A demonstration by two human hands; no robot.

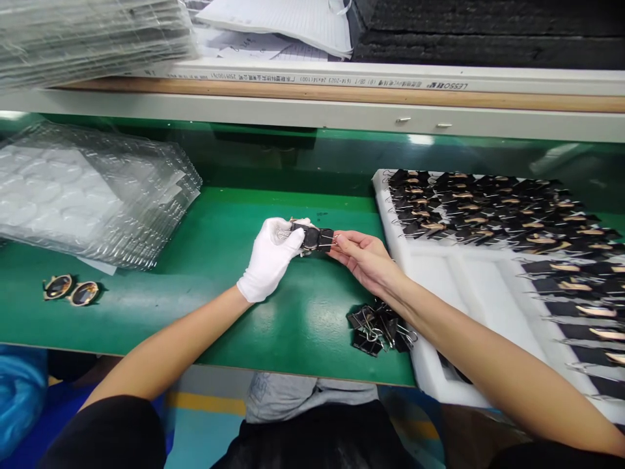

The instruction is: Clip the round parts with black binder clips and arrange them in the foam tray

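Note:
My left hand (272, 258), in a white glove, is closed around a small glasses frame (311, 238) with dark round parts and black binder clips on it. My bare right hand (362, 257) pinches the wire handles of a black binder clip (326, 240) at the right end of that frame. Both hands are just above the green table; the fingers partly hide the frame. Below my right wrist lies a pile of loose binder clips (375, 327). Far to the left, a round glasses front (71, 290) with gold rims and tinted lenses lies on the table.
A white foam tray (405, 257) at the right bears rows of clipped pieces (488, 205) with gold edges. Stacked clear plastic trays (146, 195) lie at the left. A shelf edge (312, 111) crosses the back, with papers (288, 26) and black foam (488, 29) above.

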